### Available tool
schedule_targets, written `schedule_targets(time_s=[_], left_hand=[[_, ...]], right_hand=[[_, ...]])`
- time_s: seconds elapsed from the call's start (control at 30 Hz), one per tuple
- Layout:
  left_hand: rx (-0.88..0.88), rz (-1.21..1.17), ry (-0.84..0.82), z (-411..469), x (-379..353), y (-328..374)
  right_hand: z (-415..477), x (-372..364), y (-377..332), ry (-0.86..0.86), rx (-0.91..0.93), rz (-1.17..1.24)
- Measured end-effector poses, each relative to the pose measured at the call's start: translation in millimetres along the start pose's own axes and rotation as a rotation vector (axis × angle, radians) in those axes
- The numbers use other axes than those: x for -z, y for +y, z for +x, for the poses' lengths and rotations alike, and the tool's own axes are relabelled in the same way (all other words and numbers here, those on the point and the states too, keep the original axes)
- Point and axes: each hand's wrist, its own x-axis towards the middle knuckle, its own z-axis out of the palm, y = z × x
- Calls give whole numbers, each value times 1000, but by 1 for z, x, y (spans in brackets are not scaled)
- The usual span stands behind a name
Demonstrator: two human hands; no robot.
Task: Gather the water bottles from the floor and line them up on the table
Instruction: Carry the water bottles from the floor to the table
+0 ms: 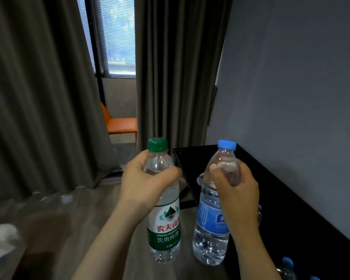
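Carrying step: left hand grips green-capped bottle by its shoulder, right hand grips blue-capped bottle likewise, both upright in the air beside black table. Next, likely: stand them on the table beside the blue caps at its near end.

Green and blue against black

Green-capped bottle, green-white label; blue-capped bottle, blue label; black table; orange chair.

clear glossy plastic green-capped bottle with a paper-like label, clear plastic blue-capped bottle, glossy black table, heavy matt cloth curtains, smooth orange chair, wood-look floor
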Motion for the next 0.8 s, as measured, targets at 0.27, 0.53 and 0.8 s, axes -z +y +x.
schedule_targets(time_s=[0.27,0.53,0.8], left_hand=[[5,11,-67,143,11,-30],[75,28,-141,241,-6,-89],[135,84,-174,339,-61,-141]], right_hand=[[91,-75,47,22,-2,-83],[166,-109,115,92,-89,-149],[263,-119,189,158,-152,-187]])
